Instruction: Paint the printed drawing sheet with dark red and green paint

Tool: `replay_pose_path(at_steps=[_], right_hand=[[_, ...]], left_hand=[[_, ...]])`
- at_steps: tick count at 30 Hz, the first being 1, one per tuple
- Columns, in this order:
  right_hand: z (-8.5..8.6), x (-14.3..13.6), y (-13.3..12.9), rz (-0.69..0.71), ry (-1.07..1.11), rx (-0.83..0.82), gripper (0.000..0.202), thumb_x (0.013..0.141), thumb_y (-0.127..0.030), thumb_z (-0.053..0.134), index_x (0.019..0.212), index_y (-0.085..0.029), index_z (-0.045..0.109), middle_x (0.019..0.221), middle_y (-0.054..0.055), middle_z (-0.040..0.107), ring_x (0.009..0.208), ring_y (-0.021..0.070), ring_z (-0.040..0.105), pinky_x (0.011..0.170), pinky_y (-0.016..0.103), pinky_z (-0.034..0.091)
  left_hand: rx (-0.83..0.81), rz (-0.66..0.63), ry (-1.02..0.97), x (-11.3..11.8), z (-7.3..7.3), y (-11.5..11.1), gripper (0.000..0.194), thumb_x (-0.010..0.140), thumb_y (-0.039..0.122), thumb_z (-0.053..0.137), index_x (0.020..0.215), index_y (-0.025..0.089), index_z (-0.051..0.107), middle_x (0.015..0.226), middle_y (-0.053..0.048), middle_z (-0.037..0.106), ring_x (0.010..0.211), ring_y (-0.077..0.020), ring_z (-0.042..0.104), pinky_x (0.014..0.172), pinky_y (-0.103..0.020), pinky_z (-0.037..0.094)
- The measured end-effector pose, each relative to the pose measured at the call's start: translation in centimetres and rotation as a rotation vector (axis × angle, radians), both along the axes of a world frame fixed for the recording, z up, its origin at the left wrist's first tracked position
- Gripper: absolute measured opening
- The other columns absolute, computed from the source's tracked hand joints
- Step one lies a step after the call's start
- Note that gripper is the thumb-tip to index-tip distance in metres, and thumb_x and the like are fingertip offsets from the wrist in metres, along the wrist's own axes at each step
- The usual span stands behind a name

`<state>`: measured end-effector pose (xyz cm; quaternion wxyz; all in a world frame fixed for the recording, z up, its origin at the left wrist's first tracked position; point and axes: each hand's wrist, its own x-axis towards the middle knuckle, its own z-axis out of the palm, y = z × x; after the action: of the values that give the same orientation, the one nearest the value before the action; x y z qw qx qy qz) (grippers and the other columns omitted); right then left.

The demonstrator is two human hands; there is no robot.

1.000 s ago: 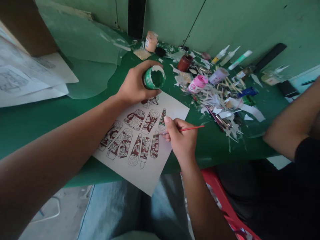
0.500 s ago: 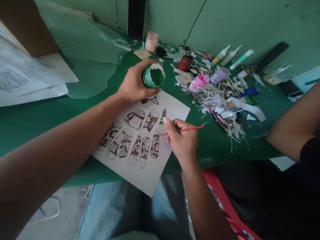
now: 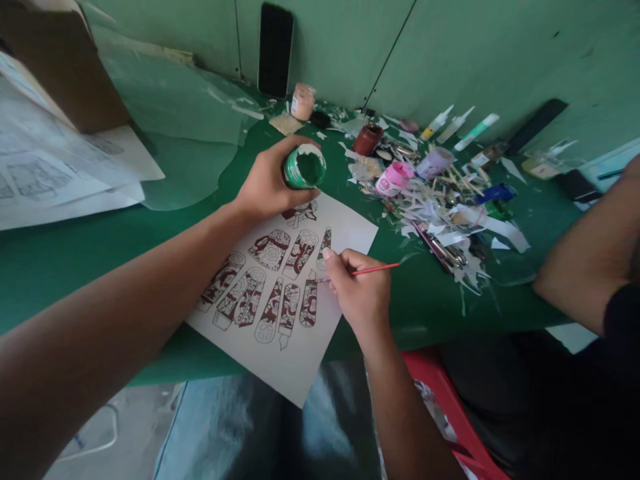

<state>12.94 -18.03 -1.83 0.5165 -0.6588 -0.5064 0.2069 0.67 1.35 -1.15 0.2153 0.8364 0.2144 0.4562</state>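
Observation:
My left hand (image 3: 270,177) is wrapped round an uncapped jar of green paint (image 3: 306,167), tilted so that its mouth faces me, above the top of the paper. Between the fingers of my right hand (image 3: 363,283) is a thin red paintbrush (image 3: 375,269). Its tip points left at the upper end of a small printed shape on the right of the white sheet (image 3: 270,357). Several outlined shapes on the sheet carry dark red paint, and the narrow one near my thumb also shows green. Whether the bristles touch the paper I cannot tell.
Paper scraps (image 3: 440,213) pile up at the right, around a pink paint jar (image 3: 395,179) and a dark red one (image 3: 368,139). A phone (image 3: 276,50) leans on the wall. Printed sheets (image 3: 45,180) lie at left. Another person's arm (image 3: 585,253) rests at the right edge.
The whole view has shifted slightly, so most things sit a little lower. Both hands keep their hold on the jar and the paintbrush, with little other movement visible.

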Motion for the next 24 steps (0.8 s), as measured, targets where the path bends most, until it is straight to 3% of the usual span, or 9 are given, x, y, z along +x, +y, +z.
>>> replay_pose_path(at_steps=[5,24], right_hand=[[0.02,-0.08,0.03,0.020,0.023,-0.004,0.046,0.085,-0.040,0.059,0.047,-0.023,0.040,0.039,-0.007,0.044,0.038,0.0068,0.041,0.043,0.022,0.032],[0.02,-0.32,-0.06,-0.029,-0.055,0.000,0.047,0.084,-0.038,0.057,0.045,-0.022,0.036,0.038,-0.006,0.040,0.039,0.0061,0.034,0.043,0.023,0.026]], left_hand=[[0.011,0.007,-0.031,-0.04,-0.17,-0.18,0.059,0.063,0.030,0.078,0.117,0.014,0.061,0.116,-0.006,0.068,0.107,-0.0280,0.065,0.101,-0.041,0.052],[-0.011,0.016,-0.055,-0.38,0.36,-1.02,0.054,0.065,0.023,0.075,0.116,0.013,0.062,0.120,-0.008,0.069,0.112,-0.0271,0.065,0.102,-0.039,0.052]])
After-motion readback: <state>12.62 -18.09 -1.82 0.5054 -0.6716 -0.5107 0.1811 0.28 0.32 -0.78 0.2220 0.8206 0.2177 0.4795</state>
